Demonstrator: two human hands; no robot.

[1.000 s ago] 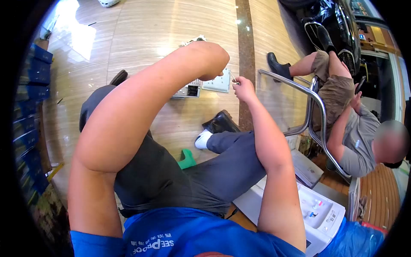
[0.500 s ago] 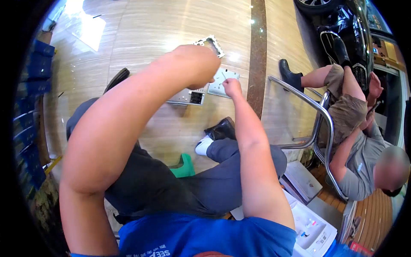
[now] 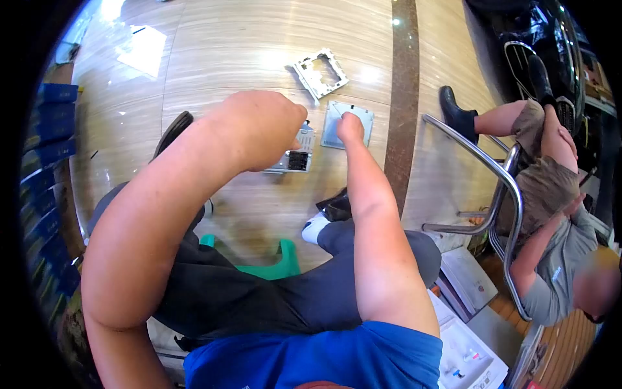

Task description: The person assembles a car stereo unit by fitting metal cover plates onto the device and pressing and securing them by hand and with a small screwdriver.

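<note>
My left hand [image 3: 269,129] is curled closed above a silver metal box [image 3: 304,139] with a black connector block at its near corner. The hand covers much of the box, and what its fingers hold is hidden. My right hand [image 3: 351,128] is closed in a pinch over a flat, light grey-blue metal plate [image 3: 363,120] to the right of the box. Anything between those fingers is too small to name. Beyond both hands, a silver rectangular open frame [image 3: 342,79] lies on the floor.
A green plastic stool [image 3: 285,262] is between my legs. To the right, a person in a grey shirt [image 3: 551,279] sits behind a chrome chair frame [image 3: 512,188]. Blue boxes [image 3: 55,146] are stacked on the left. A white tray [image 3: 486,373] with small items is at lower right.
My left hand has moved left and slightly down, uncovering more of the open frame. My right hand is still over the plate. The seated person's raised hand has come down to the leg.
</note>
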